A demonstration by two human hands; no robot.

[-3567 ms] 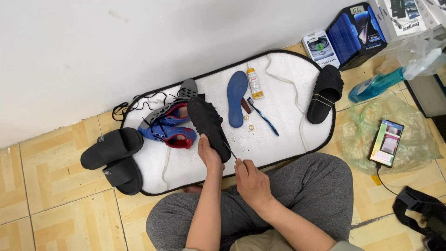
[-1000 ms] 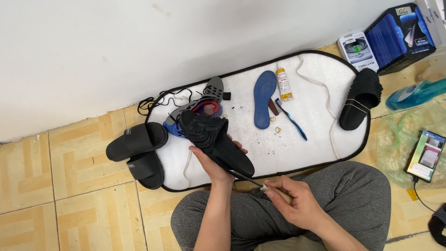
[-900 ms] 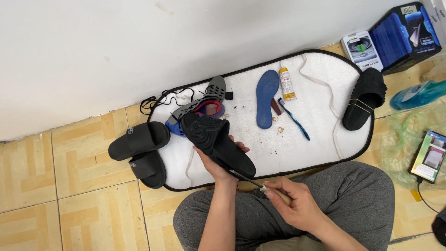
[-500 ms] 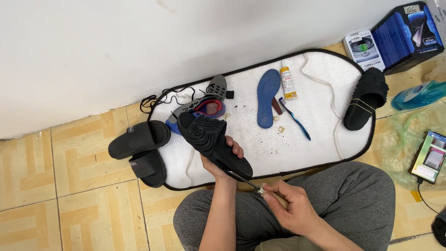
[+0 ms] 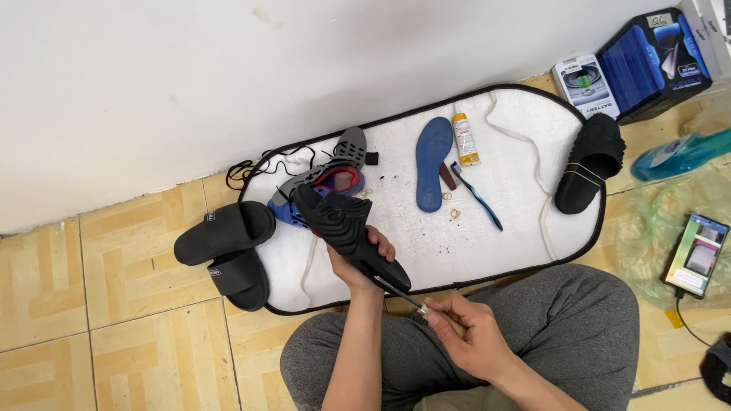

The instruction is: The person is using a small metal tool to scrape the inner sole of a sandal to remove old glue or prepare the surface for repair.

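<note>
My left hand (image 5: 364,265) grips a black shoe (image 5: 344,229) from beneath, sole turned up, over the near edge of a white mat (image 5: 502,243). My right hand (image 5: 466,338) holds a thin tool with a wooden handle (image 5: 426,310); its metal tip touches the heel end of the black shoe. Just behind the shoe lies a blue, red and grey shoe (image 5: 329,181) with loose black laces (image 5: 263,161).
On the mat lie a blue insole (image 5: 432,161), a glue tube (image 5: 464,138), a blue toothbrush (image 5: 477,196) and another black shoe (image 5: 588,161). Two black slides (image 5: 227,242) sit left on the tiled floor. Boxes (image 5: 640,59), a plastic bag and a phone (image 5: 694,254) are right.
The left hand has brought the black shoe from the mat toward my lap. The right hand, with the tool, has met its heel. The camera has shifted slightly.
</note>
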